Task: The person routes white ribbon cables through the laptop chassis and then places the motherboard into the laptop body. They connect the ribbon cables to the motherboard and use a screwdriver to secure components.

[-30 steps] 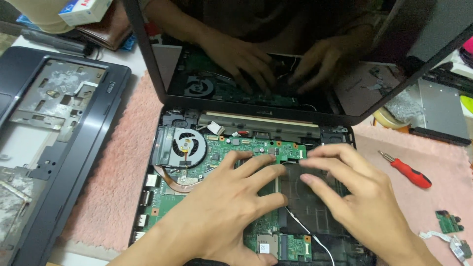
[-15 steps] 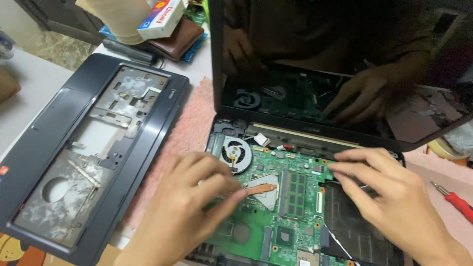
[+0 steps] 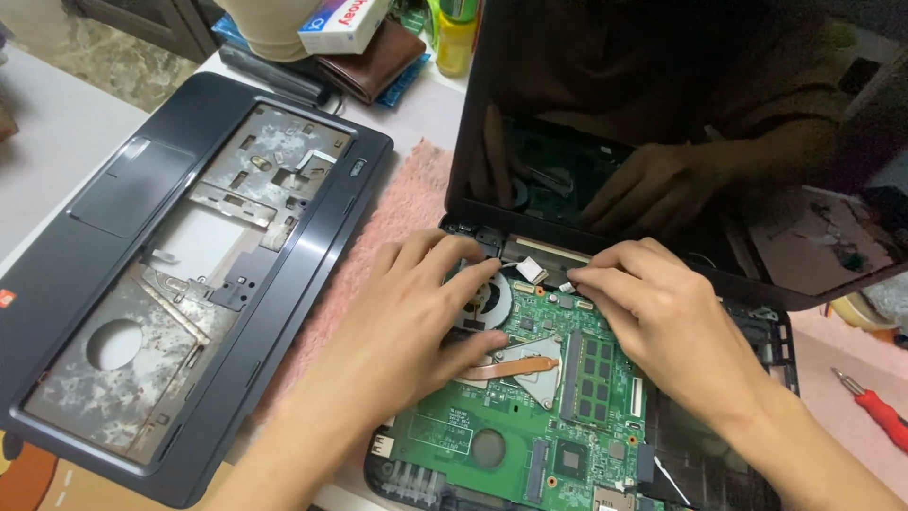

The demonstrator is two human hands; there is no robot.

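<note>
Resting across the opened laptop (image 3: 577,416), both hands meet near its hinge, below the dark tilted screen (image 3: 681,123). The left hand (image 3: 416,312) lies flat over the cooling fan (image 3: 487,301), fingers loosely curled, thumb beside the copper heat pipe (image 3: 515,367); it grips nothing visible. The right hand (image 3: 662,322) curls its fingertips at a small white connector (image 3: 566,286) on the green motherboard (image 3: 492,440); whether it pinches it I cannot tell. A removed palmrest cover (image 3: 180,274) sits well apart, left. A red screwdriver (image 3: 875,409) lies right.

The left hand (image 3: 426,303) lies palm down, fingers spread and lightly curled, thumb stretched toward the right. The right hand (image 3: 662,322) arches beside it, fingertips (image 3: 579,274) pinched together, pointing left.
</note>
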